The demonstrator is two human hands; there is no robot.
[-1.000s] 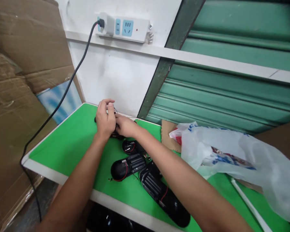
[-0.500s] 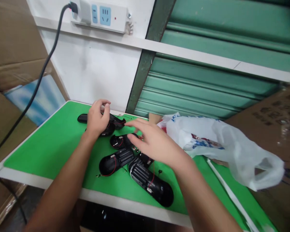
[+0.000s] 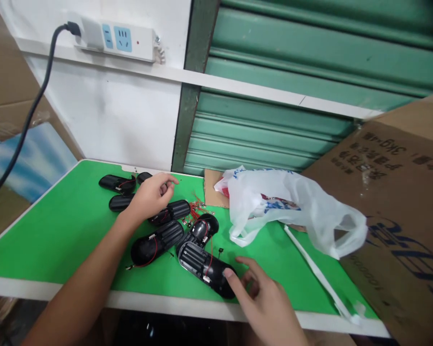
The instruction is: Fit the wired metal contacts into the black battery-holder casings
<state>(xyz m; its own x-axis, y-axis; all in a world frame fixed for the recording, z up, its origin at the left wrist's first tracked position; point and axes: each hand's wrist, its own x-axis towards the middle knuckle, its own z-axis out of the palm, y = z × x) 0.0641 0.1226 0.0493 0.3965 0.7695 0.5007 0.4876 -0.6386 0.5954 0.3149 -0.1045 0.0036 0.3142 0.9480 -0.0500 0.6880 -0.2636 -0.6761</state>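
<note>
My left hand [image 3: 152, 194] is above the back group of black plastic shells, its fingers loosely bent and apart, with nothing seen in them. It partly hides a black shell [image 3: 120, 203] under the wrist. My right hand [image 3: 265, 300] is at the table's front, thumb and forefinger spread around the end of the nearest black shell [image 3: 211, 271]. The thumb tip overlaps that end; whether it touches I cannot tell. This shell has a ribbed section and a thin red wire. Another wired shell [image 3: 157, 244] lies to its left, and a further one [image 3: 204, 228] just behind.
A bunch of red wires [image 3: 197, 207] with small ends lies behind the shells. On the green tabletop [image 3: 57, 221] are a white plastic bag [image 3: 263, 192] and a white strip [image 3: 317, 274]. A cardboard box [image 3: 393, 206] stands right. A black cable [image 3: 39, 96] hangs at left.
My right hand has moved from over the middle shells to the near shell's right end. My left hand has shifted slightly right over the back shells. The view has turned right.
</note>
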